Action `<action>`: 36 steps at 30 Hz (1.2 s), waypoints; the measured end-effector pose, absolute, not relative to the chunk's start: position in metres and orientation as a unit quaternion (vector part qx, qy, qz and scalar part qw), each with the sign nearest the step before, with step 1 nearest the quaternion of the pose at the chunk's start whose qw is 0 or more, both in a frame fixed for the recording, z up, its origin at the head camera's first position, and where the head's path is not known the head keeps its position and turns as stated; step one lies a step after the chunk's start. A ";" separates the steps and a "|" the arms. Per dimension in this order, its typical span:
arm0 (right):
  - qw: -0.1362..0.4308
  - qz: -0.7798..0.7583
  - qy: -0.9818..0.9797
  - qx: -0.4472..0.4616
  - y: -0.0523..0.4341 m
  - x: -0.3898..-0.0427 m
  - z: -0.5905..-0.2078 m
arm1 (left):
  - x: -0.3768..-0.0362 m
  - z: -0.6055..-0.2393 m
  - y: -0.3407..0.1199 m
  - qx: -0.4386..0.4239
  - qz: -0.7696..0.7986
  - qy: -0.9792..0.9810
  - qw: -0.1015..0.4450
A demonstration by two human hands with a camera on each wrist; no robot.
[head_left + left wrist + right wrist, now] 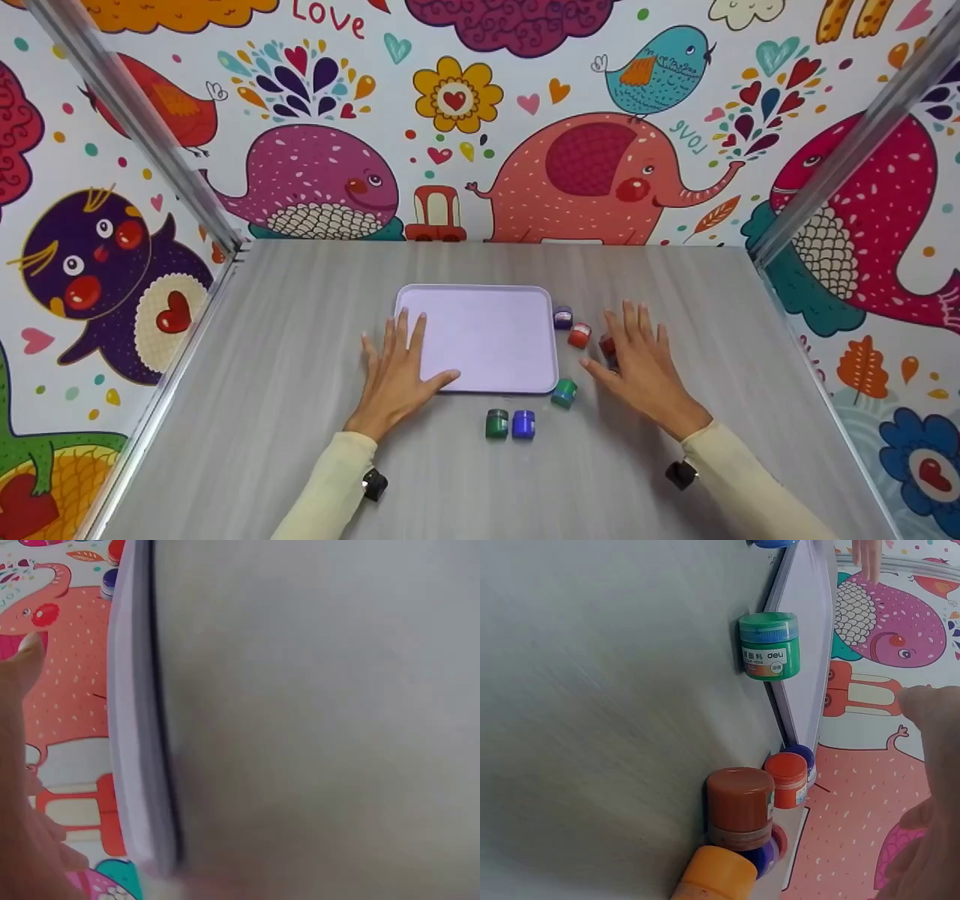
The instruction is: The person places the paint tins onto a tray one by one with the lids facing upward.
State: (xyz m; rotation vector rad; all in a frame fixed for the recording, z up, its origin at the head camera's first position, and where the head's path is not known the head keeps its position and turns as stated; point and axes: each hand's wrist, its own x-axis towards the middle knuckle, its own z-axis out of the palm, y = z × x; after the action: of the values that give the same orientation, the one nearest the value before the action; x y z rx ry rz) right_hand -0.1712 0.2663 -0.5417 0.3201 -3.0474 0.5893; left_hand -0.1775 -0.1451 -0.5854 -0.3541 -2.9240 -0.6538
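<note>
both hands lie flat and released on the desk point(300, 420), grasping nothing. the left hand point(395, 375) rests at the near-left corner of the lilac tray point(480, 337), its thumb touching the tray's rim; the right hand point(637, 367) rests to the right of the tray, with no grip on the small paint jars just beside it. the tray holds nothing. the jars, lids on, contents hidden, stand outside it: a purple jar point(562, 316) and an orange-red jar point(579, 335) off the tray's right edge, a green jar point(565, 393) at its near-right corner, and a green point(496, 424) and a blue jar point(523, 424) just in front. risk, as a judgement: the closely packed jars beside the right fingers could be knocked over by a careless sweep, and pressure from the left thumb could shift the tray.
</note>
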 end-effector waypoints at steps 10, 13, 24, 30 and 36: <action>0.059 0.234 -0.960 0.140 0.266 -0.159 -0.553 | -0.170 -0.613 -0.177 -0.098 -0.276 -0.954 0.061; 0.070 0.259 -0.950 0.159 0.265 -0.153 -0.560 | -0.170 -0.617 -0.184 -0.098 -0.291 -0.951 0.048; 0.052 0.299 -0.933 0.195 0.256 -0.129 -0.588 | -0.167 -0.633 -0.202 -0.101 -0.307 -0.944 0.062; 0.045 0.310 -0.925 0.214 0.250 -0.125 -0.596 | -0.170 -0.637 -0.202 -0.103 -0.310 -0.943 0.065; 0.055 0.293 -0.926 0.230 0.247 -0.125 -0.603 | -0.176 -0.637 -0.198 -0.107 -0.304 -0.944 0.067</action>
State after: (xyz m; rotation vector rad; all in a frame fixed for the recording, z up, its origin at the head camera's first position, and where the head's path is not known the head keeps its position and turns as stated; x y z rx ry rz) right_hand -0.1248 0.2469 -0.6025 0.6982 -2.8128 0.8901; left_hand -0.1761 -0.1983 -0.6375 -0.3213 -2.8460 -0.9177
